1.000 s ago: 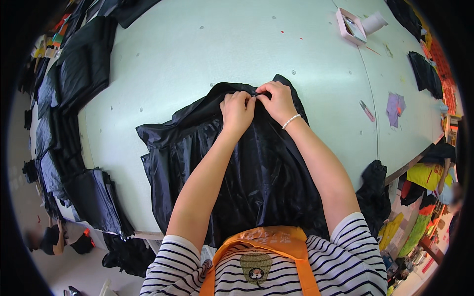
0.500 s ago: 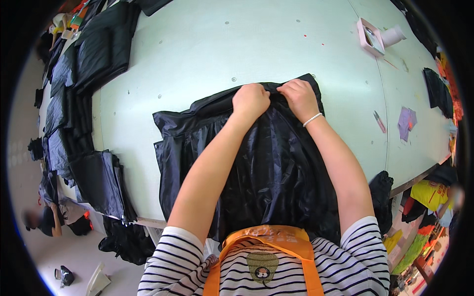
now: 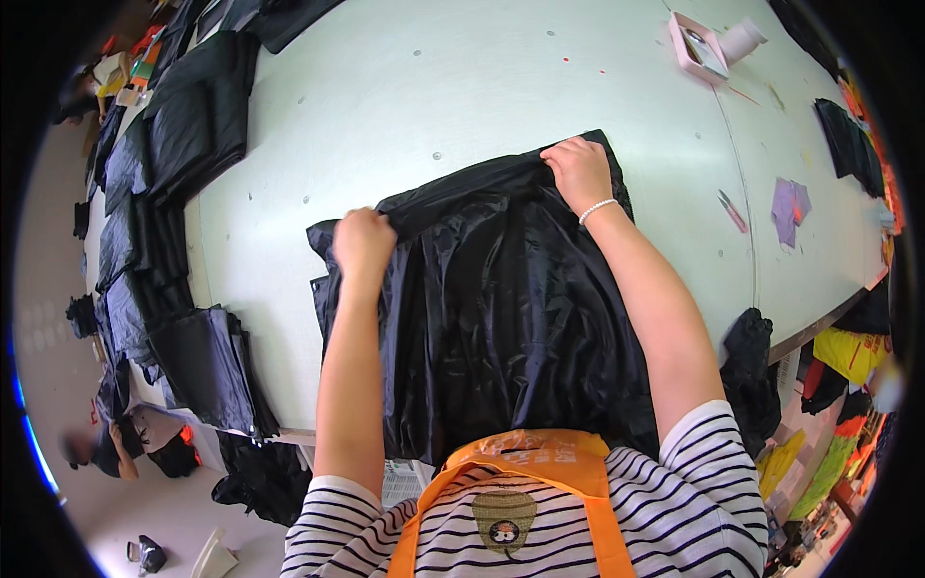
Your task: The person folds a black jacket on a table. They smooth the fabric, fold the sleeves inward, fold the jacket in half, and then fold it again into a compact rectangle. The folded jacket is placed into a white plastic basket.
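Note:
A shiny black garment (image 3: pixel 501 299) lies spread on the pale table in front of me, its far edge a folded band with gathers running down from it. My left hand (image 3: pixel 364 246) is closed on the band near its left corner, slightly blurred. Close to the far right corner, my right hand (image 3: pixel 581 178) pinches the same band between thumb and fingers. A white beaded bracelet (image 3: pixel 597 210) circles the right wrist. The garment's near part hangs over the table edge against my orange apron (image 3: pixel 520 446).
Folded black garments (image 3: pixel 198 116) line the left side, with another stack (image 3: pixel 207 371) nearer. Thread snips (image 3: pixel 733 212) and a purple cloth scrap (image 3: pixel 788 212) lie right; a pink box (image 3: pixel 696 48) and white cylinder (image 3: pixel 742 40) stand far right. Another person (image 3: pixel 106 448) is at far left.
My left hand has moved left along the band, from beside the right hand to near the left corner. The right hand stays at the band's right end.

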Tool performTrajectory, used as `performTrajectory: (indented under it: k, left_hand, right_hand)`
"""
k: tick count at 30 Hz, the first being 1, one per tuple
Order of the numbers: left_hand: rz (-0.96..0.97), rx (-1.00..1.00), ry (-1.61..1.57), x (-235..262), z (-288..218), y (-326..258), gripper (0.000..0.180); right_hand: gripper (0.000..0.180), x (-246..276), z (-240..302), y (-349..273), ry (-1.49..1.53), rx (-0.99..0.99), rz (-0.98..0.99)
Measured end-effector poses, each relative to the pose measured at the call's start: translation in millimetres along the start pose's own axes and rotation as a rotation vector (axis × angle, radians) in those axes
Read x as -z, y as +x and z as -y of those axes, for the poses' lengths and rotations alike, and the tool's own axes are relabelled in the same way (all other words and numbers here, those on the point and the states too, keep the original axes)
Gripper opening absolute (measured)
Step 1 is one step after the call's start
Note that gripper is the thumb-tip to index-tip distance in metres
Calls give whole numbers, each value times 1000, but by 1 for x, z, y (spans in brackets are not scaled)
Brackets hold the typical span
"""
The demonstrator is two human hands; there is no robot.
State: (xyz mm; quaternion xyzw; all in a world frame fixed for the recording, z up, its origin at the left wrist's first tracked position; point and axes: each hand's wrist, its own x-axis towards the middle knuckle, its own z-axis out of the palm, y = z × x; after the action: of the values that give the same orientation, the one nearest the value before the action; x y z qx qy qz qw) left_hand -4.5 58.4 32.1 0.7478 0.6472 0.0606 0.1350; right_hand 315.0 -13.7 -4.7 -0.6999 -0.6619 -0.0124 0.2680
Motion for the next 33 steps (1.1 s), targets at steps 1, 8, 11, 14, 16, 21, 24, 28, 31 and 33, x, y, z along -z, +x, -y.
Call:
performTrajectory:
  k: [1,8,11,14,16,21,24,28,31,33]
  left_hand:
    - [18,15,-112,-4,21,2,19]
    - [-209,72,-425,3,78,-15,41]
    - [-207,285,-158,-10,172,-22,52]
    - [-20,477,-400,-35,234,-44,53]
    - [134,723,-720,-16,183,-48,48]
    - [174,536,-753,10,142,-65,41]
    - [158,582,-780,7,151,-75,47]
    - [304,675,-674,26,141,-83,53]
    - [150,507,-911,12,144,-92,26]
    - [-132,334,-701,19,120,-101,20]
  right_hand:
    - [3,3,-3,-1,-11,-7,9]
    - [32,52,-64,-25,211,-284,-64]
    - [45,86,-199,-106,-393,-530,-85]
    - [47,120,-253,-168,-493,-750,174]
    - [32,133,-252,-201,-420,-605,24]
    - [18,125,-256,-237,-460,-527,-99]
    - [19,112,-240,-224,50,-874,-166]
    - [22,97,-84,-144,620,-819,-43]
    - [24,75,57,-87,523,-531,146]
    - [24,65,141,-51,660,-497,380]
